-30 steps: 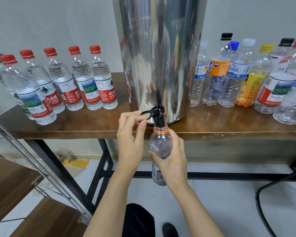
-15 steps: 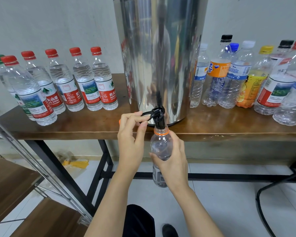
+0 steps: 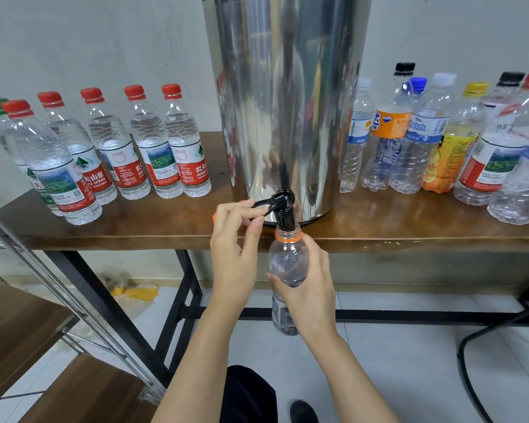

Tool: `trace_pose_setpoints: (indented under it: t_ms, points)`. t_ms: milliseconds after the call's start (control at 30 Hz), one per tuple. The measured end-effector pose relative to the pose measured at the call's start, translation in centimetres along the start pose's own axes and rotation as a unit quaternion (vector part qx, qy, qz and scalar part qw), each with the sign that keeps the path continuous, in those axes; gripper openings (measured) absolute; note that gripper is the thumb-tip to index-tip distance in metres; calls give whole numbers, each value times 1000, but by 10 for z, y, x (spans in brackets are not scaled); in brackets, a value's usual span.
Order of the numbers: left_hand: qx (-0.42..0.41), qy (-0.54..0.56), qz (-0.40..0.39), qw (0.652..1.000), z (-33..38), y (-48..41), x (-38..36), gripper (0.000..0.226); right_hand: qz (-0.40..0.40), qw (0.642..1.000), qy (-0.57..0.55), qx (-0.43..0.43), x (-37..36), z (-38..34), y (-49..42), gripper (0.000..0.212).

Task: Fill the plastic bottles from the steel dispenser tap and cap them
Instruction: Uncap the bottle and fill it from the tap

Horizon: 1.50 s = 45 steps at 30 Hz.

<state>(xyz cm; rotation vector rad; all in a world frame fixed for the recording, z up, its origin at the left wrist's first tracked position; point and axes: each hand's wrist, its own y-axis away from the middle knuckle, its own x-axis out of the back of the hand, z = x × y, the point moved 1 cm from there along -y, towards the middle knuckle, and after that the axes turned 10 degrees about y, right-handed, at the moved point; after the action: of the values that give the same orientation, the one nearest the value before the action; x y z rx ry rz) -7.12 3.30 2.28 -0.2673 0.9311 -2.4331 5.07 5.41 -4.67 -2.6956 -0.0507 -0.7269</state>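
Observation:
A tall steel dispenser (image 3: 284,102) stands on the wooden table (image 3: 409,227). Its black tap (image 3: 283,209) juts over the table's front edge. My left hand (image 3: 235,245) pinches the tap's lever between thumb and fingers; an orange cap (image 3: 214,217) peeks out behind that hand. My right hand (image 3: 306,288) grips a clear bottle with an orange neck ring (image 3: 287,257), holding its open mouth up against the tap's spout. The water level inside cannot be told.
Several red-capped water bottles (image 3: 153,148) stand in a row left of the dispenser. Several mixed empty-looking bottles (image 3: 425,138) crowd the table on the right. A wooden shelf unit with a steel frame (image 3: 43,331) stands at lower left. A black cable (image 3: 477,346) loops on the floor.
Both hands, the bottle and the tap lever stay as they were; only the view has shifted slightly.

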Motion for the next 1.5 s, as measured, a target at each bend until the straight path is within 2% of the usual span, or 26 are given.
trace_pose_setpoints:
  t_ms: [667, 1500]
  points:
    - [6, 0, -1, 1000, 2, 0, 0, 26, -1, 1000, -12, -5, 1, -1, -1, 85]
    - [5, 2, 0, 1000, 0, 0, 0, 22, -1, 1000, -25, -4, 3, -2, -1, 83]
